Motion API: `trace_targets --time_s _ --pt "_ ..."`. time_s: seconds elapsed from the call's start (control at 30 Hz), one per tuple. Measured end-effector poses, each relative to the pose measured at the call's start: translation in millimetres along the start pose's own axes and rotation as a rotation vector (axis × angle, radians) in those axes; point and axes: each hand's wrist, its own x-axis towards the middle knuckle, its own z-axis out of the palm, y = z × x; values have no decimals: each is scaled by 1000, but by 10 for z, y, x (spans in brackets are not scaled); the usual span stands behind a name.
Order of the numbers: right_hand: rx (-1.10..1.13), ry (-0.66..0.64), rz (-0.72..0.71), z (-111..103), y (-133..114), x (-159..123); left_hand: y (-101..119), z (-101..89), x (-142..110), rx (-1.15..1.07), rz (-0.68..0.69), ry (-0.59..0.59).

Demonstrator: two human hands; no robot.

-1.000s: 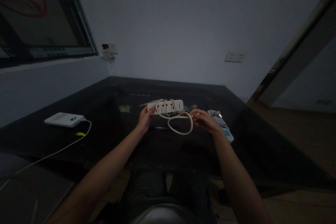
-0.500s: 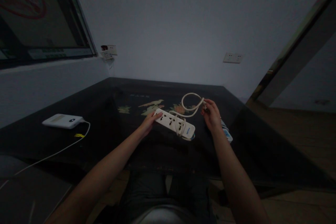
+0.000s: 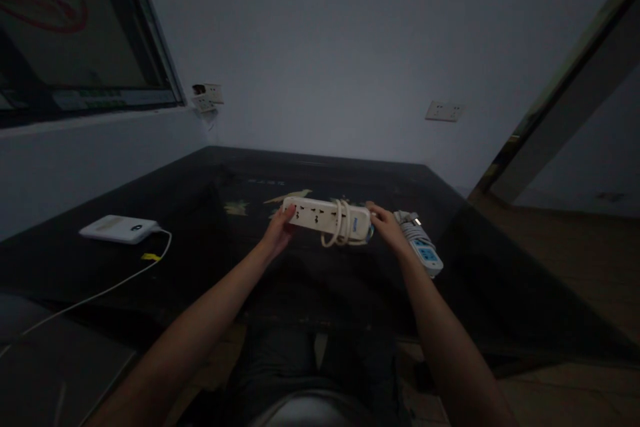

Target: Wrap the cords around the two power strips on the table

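Note:
I hold a white power strip (image 3: 320, 216) level above the dark table (image 3: 200, 213). My left hand (image 3: 277, 233) grips its left end with fingers closed round it. My right hand (image 3: 386, 228) grips its right end, near a small blue label. The strip's cream cable (image 3: 340, 227) is wound in tight loops round the right part of the body. Several sockets face up on the left half.
A second white strip with blue buttons and bundled cable (image 3: 423, 248) lies just right of my right hand. A white power bank (image 3: 117, 229) with a white cord (image 3: 100, 290) sits far left. Wall sockets (image 3: 444, 111) are behind. My lap lies below the table edge.
The loose cable loop that my right hand held up has been pulled tight round the strip. The strip has turned from slanted to level, and my right hand has moved onto its right end.

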Motion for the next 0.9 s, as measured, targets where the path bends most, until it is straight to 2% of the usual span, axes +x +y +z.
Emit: trace_targets --time_s 0.2,0.33,0.5,0.77,0.9 --pt "49 -244 57 51 -75 -83 30 -19 71 -30 106 119" --pt "116 -263 66 -2 -100 -104 16 -34 86 8 146 175" --pt "209 -160 29 -75 -103 -104 -3 -25 54 109 135 173" --pt "251 191 -110 -127 -81 -16 -49 1 33 177 19 105" --pt "192 293 -134 -112 11 30 -65 -5 27 152 -50 67"
